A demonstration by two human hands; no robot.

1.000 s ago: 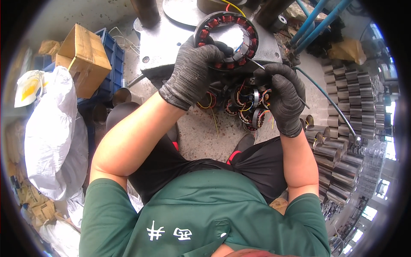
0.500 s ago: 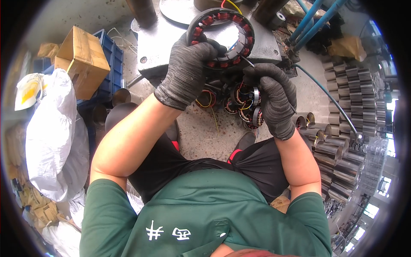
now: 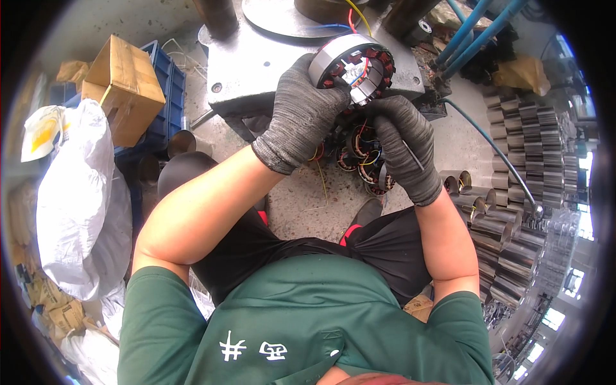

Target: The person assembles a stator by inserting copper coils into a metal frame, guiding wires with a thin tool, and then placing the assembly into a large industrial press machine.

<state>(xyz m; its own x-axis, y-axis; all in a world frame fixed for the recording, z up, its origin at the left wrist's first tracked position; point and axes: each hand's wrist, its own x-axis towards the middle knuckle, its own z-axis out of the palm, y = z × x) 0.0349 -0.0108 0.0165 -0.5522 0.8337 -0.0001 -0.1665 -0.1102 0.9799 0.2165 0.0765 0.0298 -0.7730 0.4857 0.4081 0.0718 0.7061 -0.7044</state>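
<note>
My left hand (image 3: 305,109), in a dark grey knit glove, grips the left side of a motor stator (image 3: 332,52). This is a silver ring with red copper windings inside, tilted so its outer wall shows, and coloured wires rise from behind it. My right hand (image 3: 404,138), gloved alike, is closed at the stator's lower right edge. A thin metal rod (image 3: 412,156) lies across its palm. The rod's front end is hidden by the fingers and the ring. Below the hands, several more stators (image 3: 366,157) with red and yellow wires sit on the floor.
A metal press bed (image 3: 237,80) with round posts stands ahead. At left are a cardboard box (image 3: 125,90), a blue crate (image 3: 173,77) and a white sack (image 3: 80,199). Stacked metal cylinders (image 3: 526,141) and a teal hose (image 3: 491,141) are at right.
The stator has tilted, turning from its open face to show more outer wall, and moved slightly right and down. My left hand followed it; my right hand moved in closer.
</note>
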